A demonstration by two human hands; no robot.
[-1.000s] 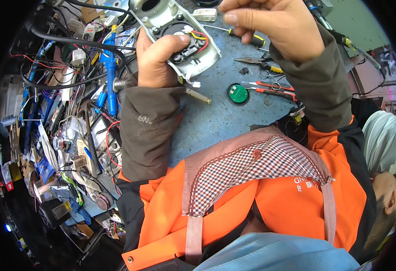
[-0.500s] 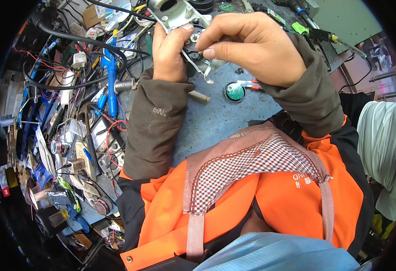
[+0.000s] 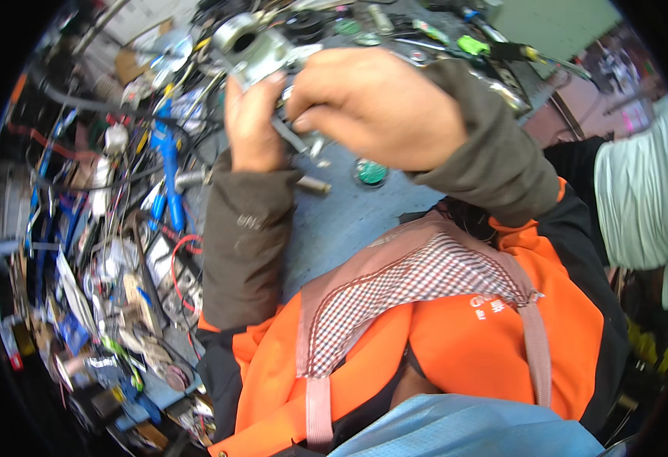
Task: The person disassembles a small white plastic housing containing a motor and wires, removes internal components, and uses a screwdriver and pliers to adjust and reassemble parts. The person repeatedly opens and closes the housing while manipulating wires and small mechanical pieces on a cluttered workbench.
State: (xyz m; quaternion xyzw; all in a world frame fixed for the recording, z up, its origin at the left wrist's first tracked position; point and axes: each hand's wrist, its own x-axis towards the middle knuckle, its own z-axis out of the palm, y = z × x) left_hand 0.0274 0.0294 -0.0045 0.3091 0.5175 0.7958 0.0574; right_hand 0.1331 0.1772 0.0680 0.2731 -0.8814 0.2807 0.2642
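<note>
My left hand grips a grey metal device housing and holds it up above the blue-grey workbench. My right hand is curled over the housing's lower side, fingertips pinched on a small metal part there. What the fingers hold is mostly hidden by the hand. A small green round part and a short metal cylinder lie on the bench just below my hands.
A dense heap of wires, blue-handled pliers and small parts covers the bench's left side. Screwdrivers, one with a green handle, lie at the back right. White cloth hangs at the right. My orange jacket and checked apron fill the lower middle.
Both hands have lifted the housing closer to the camera. My right hand came down from above and now covers the housing's lower side; the bench has shifted down in view.
</note>
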